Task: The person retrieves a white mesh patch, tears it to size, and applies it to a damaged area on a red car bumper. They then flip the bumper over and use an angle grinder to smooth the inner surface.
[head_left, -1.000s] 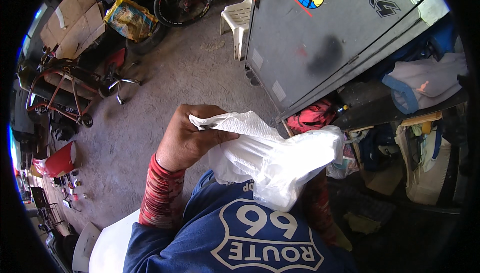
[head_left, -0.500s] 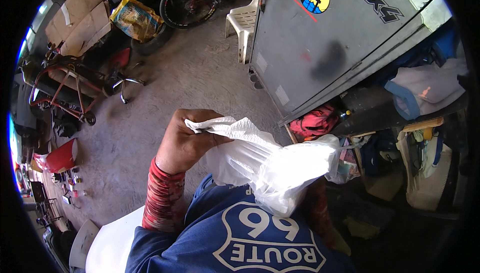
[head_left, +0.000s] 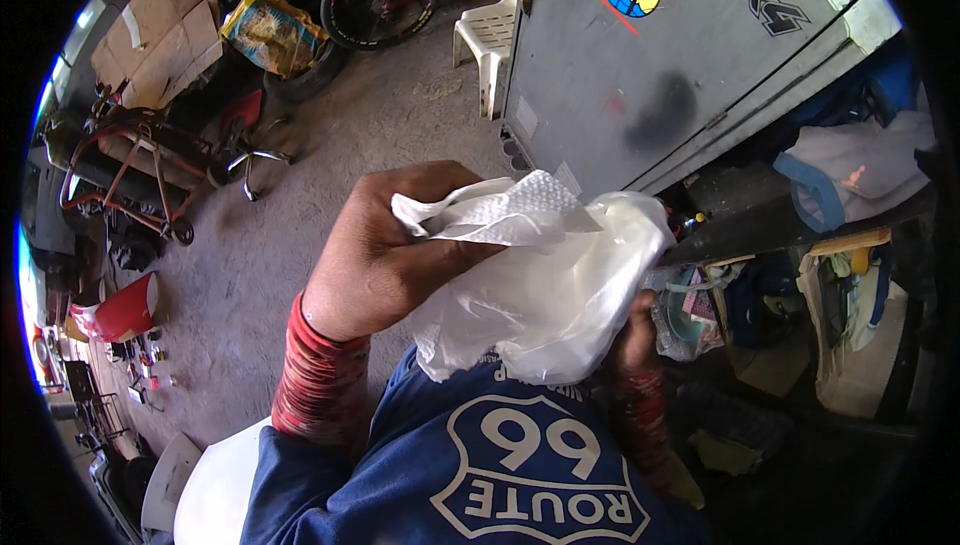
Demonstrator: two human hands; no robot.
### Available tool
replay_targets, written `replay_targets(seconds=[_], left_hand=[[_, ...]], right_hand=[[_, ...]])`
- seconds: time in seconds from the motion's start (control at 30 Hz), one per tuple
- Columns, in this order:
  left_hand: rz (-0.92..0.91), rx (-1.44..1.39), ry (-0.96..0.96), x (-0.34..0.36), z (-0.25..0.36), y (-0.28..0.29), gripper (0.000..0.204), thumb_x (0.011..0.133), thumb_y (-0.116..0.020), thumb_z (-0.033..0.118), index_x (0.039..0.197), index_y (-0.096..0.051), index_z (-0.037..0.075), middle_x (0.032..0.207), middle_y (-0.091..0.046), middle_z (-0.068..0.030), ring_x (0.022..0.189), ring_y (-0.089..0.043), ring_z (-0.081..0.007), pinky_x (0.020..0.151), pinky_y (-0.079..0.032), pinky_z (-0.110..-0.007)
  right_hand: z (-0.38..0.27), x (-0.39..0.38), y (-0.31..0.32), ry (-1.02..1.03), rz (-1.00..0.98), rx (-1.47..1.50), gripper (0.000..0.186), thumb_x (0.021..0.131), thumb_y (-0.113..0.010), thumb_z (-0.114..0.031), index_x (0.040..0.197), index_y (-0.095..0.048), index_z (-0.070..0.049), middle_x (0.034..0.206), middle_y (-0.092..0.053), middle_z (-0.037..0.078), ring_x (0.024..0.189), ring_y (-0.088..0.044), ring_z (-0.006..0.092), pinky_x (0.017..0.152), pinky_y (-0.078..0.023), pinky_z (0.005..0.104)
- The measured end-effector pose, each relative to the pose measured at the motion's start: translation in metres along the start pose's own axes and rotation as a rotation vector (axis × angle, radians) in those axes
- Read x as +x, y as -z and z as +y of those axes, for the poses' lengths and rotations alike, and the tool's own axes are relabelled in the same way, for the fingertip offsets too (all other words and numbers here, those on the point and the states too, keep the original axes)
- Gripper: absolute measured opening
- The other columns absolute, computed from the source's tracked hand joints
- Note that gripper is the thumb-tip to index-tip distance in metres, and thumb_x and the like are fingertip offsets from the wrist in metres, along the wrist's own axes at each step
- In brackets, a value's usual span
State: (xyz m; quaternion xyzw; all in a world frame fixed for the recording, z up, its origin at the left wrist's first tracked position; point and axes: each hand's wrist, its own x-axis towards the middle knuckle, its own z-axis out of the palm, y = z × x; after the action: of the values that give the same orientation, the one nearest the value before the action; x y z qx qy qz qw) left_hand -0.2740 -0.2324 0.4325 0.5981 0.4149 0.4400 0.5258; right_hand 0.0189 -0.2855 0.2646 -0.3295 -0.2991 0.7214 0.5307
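In front of my chest, my left hand [head_left: 385, 255] pinches a folded, dimpled white paper towel [head_left: 535, 207] between thumb and fingers. Just beyond and below it spreads a thin white plastic bag [head_left: 570, 305], crumpled and partly see-through. My right hand [head_left: 636, 333] is at the bag's right side and grips it; the thumb side shows, while the bag covers most of the fingers. What the bag holds, if anything, cannot be made out.
A grey metal cabinet [head_left: 600, 85] stands ahead to the right, beside shelves with cloths and bags. A white plastic chair [head_left: 487, 40], a bicycle [head_left: 385, 5] and a red-framed cart [head_left: 130, 170] stand farther off. A clear plastic bag [head_left: 688, 320] lies at the right.
My left hand has risen with the paper towel. The plastic bag has lifted and spread wider, and part of my right hand has come into sight beside it.
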Motion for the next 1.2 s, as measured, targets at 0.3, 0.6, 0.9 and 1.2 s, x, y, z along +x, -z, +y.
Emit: replay_targets(seconds=[0.3, 0.6, 0.9, 1.2], left_hand=[[-0.082, -0.213, 0.089, 0.007, -0.002, -0.015, 0.031, 0.091, -0.075, 0.009, 0.119, -0.069, -0.004, 0.106, -0.073, -0.008, 0.098, -0.068, -0.0151, 0.087, -0.053, -0.029], [0.19, -0.071, 0.131, -0.011, -0.013, 0.011, 0.034, 0.091, -0.078, 0.013, 0.119, -0.067, -0.003, 0.103, -0.073, -0.0065, 0.093, -0.067, -0.0138, 0.086, -0.053, -0.028], [0.393, -0.199, 0.137, -0.03, -0.037, 0.041, 0.034, 0.092, -0.076, 0.013, 0.121, -0.067, -0.003, 0.104, -0.074, -0.0061, 0.095, -0.068, -0.0139, 0.089, -0.051, -0.029], [0.609, -0.277, 0.002, -0.037, -0.052, 0.065, 0.04, 0.095, -0.073, 0.018, 0.129, -0.062, 0.0, 0.118, -0.07, -0.0088, 0.105, -0.066, -0.0195, 0.096, -0.051, -0.035]], right_hand=[[-0.03, -0.007, -0.016, -0.055, -0.148, -0.341, 0.096, 0.081, -0.076, -0.048, 0.152, -0.035, 0.002, 0.142, -0.053, 0.015, 0.13, -0.053, 0.0285, 0.112, -0.042, 0.0434], [-0.03, 0.0, -0.032, -0.095, 0.166, 0.049, 0.069, 0.086, -0.064, -0.025, 0.147, -0.044, 0.003, 0.135, -0.06, 0.018, 0.123, -0.06, 0.0305, 0.108, -0.046, 0.0426], [-0.032, 0.011, -0.025, -0.093, 0.308, -0.125, 0.054, 0.091, -0.06, -0.019, 0.139, -0.052, 0.003, 0.128, -0.063, 0.015, 0.117, -0.062, 0.0247, 0.101, -0.05, 0.0373], [-0.041, 0.011, -0.019, 0.164, 0.412, -0.095, 0.046, 0.094, -0.063, -0.021, 0.132, -0.059, 0.003, 0.124, -0.065, 0.014, 0.112, -0.065, 0.0247, 0.098, -0.052, 0.0379]])
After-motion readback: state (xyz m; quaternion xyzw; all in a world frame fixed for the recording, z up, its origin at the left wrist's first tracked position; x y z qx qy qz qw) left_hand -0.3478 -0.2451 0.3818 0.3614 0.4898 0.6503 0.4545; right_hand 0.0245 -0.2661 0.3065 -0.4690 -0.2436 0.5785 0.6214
